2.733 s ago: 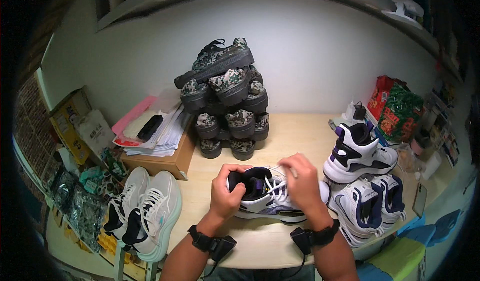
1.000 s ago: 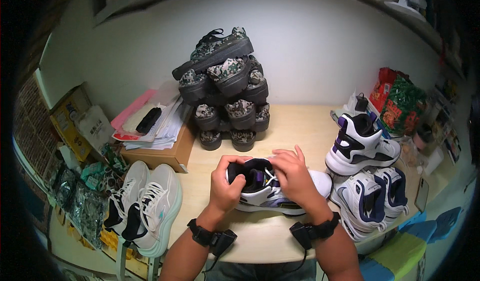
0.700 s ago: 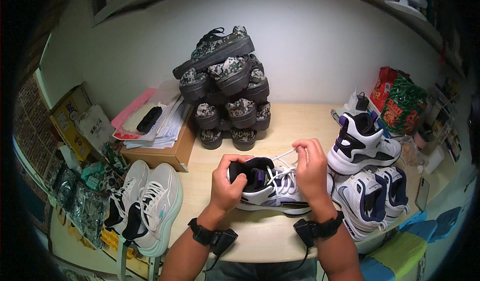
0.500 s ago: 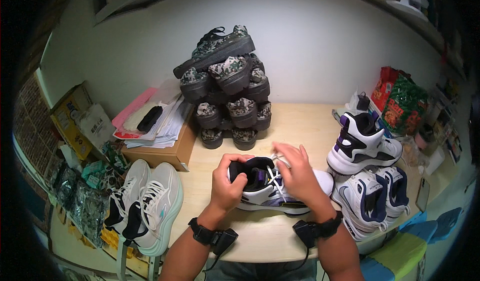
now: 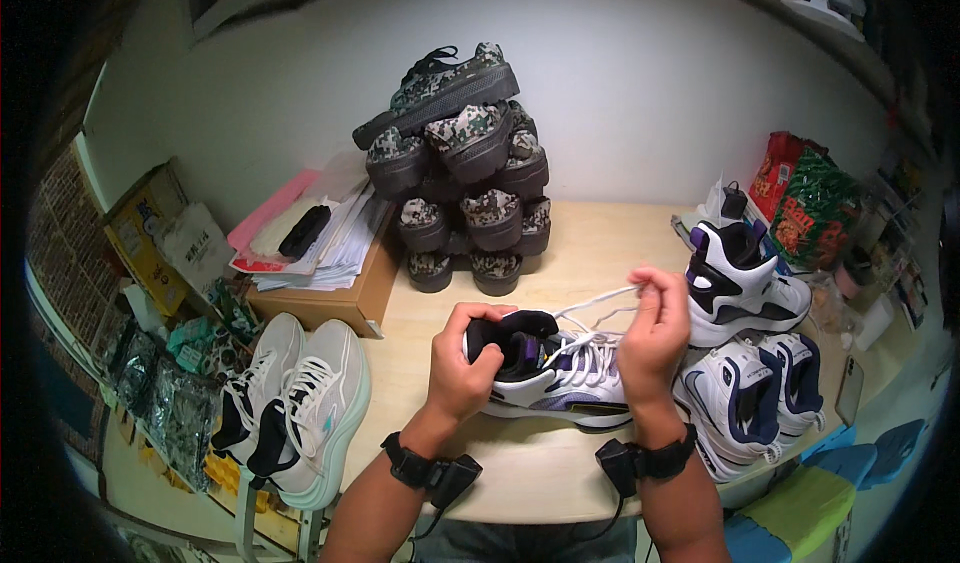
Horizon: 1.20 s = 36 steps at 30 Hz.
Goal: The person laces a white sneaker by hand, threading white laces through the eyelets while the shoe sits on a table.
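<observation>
A white sneaker (image 5: 545,393) with a black lining and purple trim lies upright on the table in front of me, heel to the left. My left hand (image 5: 466,368) grips its heel collar, thumb inside the opening. To the right, my right hand (image 5: 655,333) is raised over the toe end, fingers pinched on white shoelaces (image 5: 600,308). The laces stretch taut from the shoe's upper eyelets to those fingers. The toe is mostly hidden behind my right hand and wrist.
Camouflage shoes (image 5: 465,163) are piled at the back. Grey-white sneakers (image 5: 320,403) stand left, beside a cardboard box (image 5: 370,293) with papers. At right, a white-and-black high-top (image 5: 740,298) rests behind white-and-navy sneakers (image 5: 725,403); a phone (image 5: 850,388) and snack bags (image 5: 815,213) are further right.
My right hand has moved right, away from the shoe's opening, drawing the laces out with it. My left hand stays on the heel. The view has shifted slightly.
</observation>
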{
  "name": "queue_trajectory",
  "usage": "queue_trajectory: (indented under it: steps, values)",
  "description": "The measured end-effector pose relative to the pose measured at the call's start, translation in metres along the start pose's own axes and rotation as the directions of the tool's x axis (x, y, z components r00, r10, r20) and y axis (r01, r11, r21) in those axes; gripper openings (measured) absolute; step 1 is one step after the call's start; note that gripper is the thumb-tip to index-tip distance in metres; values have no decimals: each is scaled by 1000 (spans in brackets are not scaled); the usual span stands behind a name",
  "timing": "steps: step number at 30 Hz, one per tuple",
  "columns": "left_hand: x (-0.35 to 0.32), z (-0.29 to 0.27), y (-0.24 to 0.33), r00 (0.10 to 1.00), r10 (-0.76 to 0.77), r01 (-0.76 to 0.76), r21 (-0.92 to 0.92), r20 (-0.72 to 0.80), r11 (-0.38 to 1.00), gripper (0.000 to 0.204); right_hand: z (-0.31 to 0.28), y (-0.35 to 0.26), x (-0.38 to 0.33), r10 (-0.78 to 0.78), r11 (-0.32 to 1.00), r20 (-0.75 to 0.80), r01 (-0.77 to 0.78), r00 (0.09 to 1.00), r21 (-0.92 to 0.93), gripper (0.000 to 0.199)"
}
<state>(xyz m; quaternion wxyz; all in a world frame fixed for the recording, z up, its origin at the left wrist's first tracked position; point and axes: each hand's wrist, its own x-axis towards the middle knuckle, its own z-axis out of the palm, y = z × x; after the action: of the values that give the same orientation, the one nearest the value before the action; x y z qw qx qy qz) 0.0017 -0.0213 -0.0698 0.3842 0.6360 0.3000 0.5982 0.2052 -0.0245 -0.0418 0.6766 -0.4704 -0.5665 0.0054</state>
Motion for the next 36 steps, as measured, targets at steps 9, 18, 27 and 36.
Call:
queue_trajectory:
  steps: [9,18,27,36]
  values:
    - [3,-7,-1,979,39,-26,68,-202,997,23,-3,-8,6,-154,965,119,176,981,-196,20]
    - [5,-13,-7,979,72,-62,58,-189,996,24,2,-25,-14,-119,987,716,2,688,162,16]
    - [6,-11,-3,988,18,-5,80,-155,997,26,3,-17,-17,-119,993,752,92,649,77,16]
    - [7,-13,-5,982,35,-24,65,-186,998,25,1,-14,-11,-211,966,700,255,683,43,13]
